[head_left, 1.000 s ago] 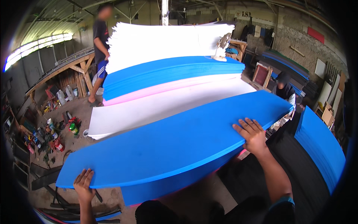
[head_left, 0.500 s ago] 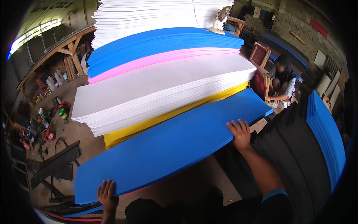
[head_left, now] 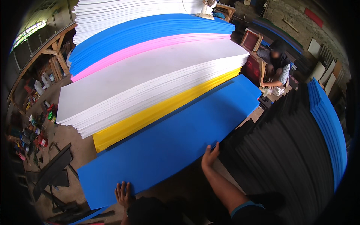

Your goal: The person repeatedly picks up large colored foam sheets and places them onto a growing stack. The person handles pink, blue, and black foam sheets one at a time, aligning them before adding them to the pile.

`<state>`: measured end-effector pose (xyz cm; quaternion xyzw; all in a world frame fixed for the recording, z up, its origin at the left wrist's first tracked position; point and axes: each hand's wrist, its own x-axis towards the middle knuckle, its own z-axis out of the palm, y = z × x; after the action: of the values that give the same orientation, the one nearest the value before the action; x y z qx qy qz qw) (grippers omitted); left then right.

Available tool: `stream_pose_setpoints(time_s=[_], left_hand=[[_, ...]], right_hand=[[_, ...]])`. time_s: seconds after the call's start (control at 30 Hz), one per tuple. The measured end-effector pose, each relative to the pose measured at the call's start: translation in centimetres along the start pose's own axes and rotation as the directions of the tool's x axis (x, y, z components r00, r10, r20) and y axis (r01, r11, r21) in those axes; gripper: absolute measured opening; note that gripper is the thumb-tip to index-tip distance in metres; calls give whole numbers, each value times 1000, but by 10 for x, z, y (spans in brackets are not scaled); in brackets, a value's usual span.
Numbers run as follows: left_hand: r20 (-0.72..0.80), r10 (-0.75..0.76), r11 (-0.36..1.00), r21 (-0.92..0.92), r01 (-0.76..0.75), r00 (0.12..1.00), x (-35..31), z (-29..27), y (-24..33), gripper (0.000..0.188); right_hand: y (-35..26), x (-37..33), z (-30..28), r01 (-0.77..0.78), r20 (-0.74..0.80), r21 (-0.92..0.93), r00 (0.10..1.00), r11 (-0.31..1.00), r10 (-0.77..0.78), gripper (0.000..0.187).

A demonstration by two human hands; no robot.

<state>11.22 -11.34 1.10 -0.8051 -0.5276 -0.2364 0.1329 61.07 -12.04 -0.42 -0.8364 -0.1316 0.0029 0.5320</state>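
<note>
While the left hand laid slightly parted fingers on the near edge of the blue foam sheet, lower centre of the head view, the right hand touched that edge farther right, fingers spread; whether the left thumb pinched beneath, I could not tell. Yellow sheets and white sheets lay beyond, black sheets lower right, floor left, a crouching person upper right.

left hand: fingers over near edge of blue sheet | right hand: at same edge | yellow sheets: just behind it
</note>
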Motion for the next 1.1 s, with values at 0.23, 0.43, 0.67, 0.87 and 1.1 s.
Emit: stream_pose_setpoints(time_s=[0.23,0.43,0.67,0.87,1.1], left_hand=[[186,68,994,-96,-51,980,75,5,64,55],[358,27,957,-278,79,933,80,-16,11,104],[318,-749,653,203,730,581,52,3,-103,126],[629,-716,242,-183,953,302,70,-4,-170,84],[549,-639,433,-321,842,538,91,11,-139,58]], right_hand=[[-57,42,35,-196,-56,133,977,971,205,83],[-74,88,30,-230,-49,37,972,972,232,83],[-67,105,32,-207,-116,-40,973,977,201,76],[-71,128,11,-247,-41,-3,968,969,247,73],[-30,162,27,-149,-98,-290,987,945,125,78]])
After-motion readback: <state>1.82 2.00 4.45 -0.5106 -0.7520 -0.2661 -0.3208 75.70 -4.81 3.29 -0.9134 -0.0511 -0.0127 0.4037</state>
